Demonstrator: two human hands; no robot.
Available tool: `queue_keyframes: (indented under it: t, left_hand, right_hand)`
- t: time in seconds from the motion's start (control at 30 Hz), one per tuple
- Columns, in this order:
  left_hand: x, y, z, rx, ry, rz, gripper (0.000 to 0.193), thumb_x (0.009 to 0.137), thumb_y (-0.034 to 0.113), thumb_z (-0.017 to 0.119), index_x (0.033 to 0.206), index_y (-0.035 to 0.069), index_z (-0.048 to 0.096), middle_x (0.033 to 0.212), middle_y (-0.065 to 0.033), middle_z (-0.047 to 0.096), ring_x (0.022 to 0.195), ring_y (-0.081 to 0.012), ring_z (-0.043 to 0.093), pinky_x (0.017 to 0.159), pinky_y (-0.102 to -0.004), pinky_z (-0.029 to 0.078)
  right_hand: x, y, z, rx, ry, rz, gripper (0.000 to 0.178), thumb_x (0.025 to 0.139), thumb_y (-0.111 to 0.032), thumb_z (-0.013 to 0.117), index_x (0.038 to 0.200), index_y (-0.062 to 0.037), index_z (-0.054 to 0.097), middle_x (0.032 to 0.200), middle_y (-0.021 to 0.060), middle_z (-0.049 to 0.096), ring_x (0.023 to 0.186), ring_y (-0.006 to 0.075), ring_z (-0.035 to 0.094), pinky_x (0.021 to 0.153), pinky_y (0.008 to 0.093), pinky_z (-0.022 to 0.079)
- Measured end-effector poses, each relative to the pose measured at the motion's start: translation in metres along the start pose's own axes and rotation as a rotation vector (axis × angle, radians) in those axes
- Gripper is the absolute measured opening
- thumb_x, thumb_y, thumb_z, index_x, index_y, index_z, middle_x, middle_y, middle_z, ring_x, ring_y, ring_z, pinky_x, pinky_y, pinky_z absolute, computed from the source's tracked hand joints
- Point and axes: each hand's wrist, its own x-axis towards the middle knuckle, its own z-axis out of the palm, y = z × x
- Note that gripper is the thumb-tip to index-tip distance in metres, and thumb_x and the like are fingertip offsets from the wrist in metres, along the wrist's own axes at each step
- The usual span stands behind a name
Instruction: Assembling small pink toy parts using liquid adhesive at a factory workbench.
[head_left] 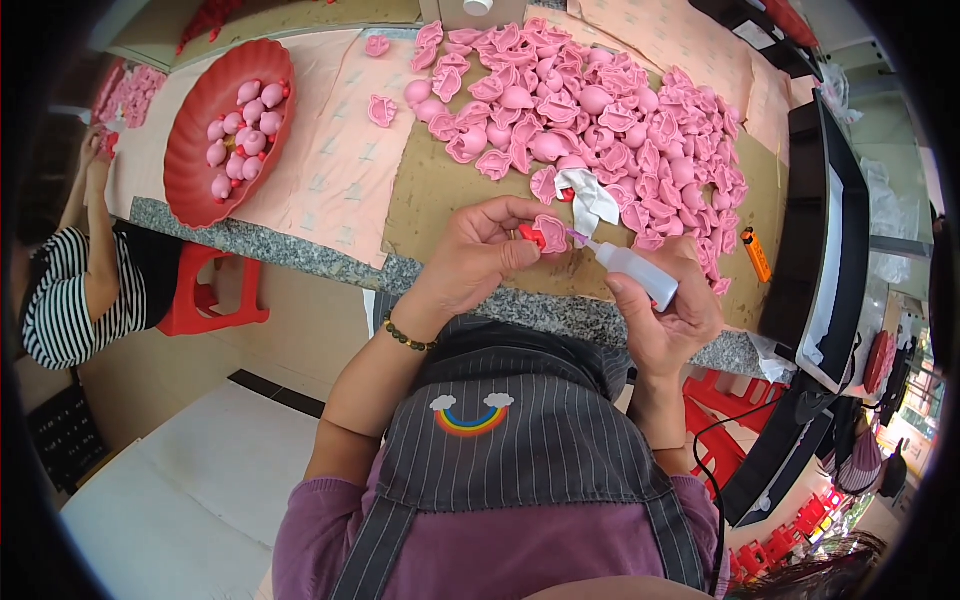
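Observation:
My left hand (468, 252) pinches a small pink plastic piece (553, 236) with a frilled rim, along with a red part (533, 237) by the thumb. In my right hand (682, 312) is a translucent squeeze bottle (640, 278), its thin purple nozzle (578, 238) pointing left at the pink piece. Whether the tip touches it I cannot tell. Just beyond my hands lies a crumpled white tissue (592, 202) with a bit of red beside it. A large heap of similar pink pieces (560, 105), some rounded and some frilled, spreads over the brown board (425, 200).
At the left, a red fluted bowl (183, 150) holds several round pink items with red bits. An orange lighter (756, 255) lies near the board's right side, beside a black tray (835, 230). Another person in striped sleeves (75, 290) works at the far left, near a red stool (205, 295).

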Motion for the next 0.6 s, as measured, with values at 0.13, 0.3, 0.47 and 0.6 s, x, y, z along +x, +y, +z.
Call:
queue_keyframes:
  t: [0.13,0.3,0.47,0.6]
  left_hand:
    - [-0.0002,0.0004,-0.0006,-0.032,0.007,-0.006,0.040,0.079,0.005,0.063,0.115,-0.005,0.048,0.107,-0.0121,0.058,0.099,-0.0176,0.057,0.087,-0.0300,0.045]
    - [0.0007,0.0014,0.0015,-0.052,0.024,0.014,0.040,0.080,0.005,0.062,0.116,-0.004,0.048,0.107,-0.0115,0.058,0.100,-0.0182,0.056,0.088,-0.0298,0.045]
    - [0.0001,-0.0025,-0.0031,-0.040,0.037,0.032,0.039,0.080,0.004,0.061,0.116,-0.004,0.048,0.106,-0.0108,0.058,0.099,-0.0182,0.057,0.086,-0.0323,0.046]
    - [0.0002,-0.0021,-0.0044,-0.010,0.038,0.033,0.038,0.081,0.006,0.061,0.116,-0.003,0.048,0.105,-0.0107,0.059,0.098,-0.0184,0.057,0.085,-0.0337,0.047]
  right_hand:
    - [-0.0006,0.0029,-0.0001,0.002,0.003,-0.002,0.022,0.060,-0.004,0.076,0.075,0.0033,0.061,0.063,0.0053,0.052,0.058,0.0145,0.043,0.053,0.0255,0.033]
    - [0.0007,0.0013,-0.0011,-0.017,-0.004,-0.012,0.022,0.060,-0.004,0.076,0.075,0.0032,0.062,0.063,0.0052,0.052,0.057,0.0145,0.043,0.052,0.0254,0.033]
    - [-0.0010,0.0022,-0.0008,-0.018,-0.001,0.009,0.022,0.060,-0.004,0.076,0.075,0.0033,0.061,0.063,0.0054,0.053,0.057,0.0145,0.043,0.053,0.0253,0.033]
    - [-0.0018,0.0007,-0.0006,-0.015,-0.001,-0.003,0.022,0.060,-0.004,0.076,0.075,0.0036,0.061,0.063,0.0055,0.053,0.057,0.0144,0.043,0.053,0.0250,0.033]
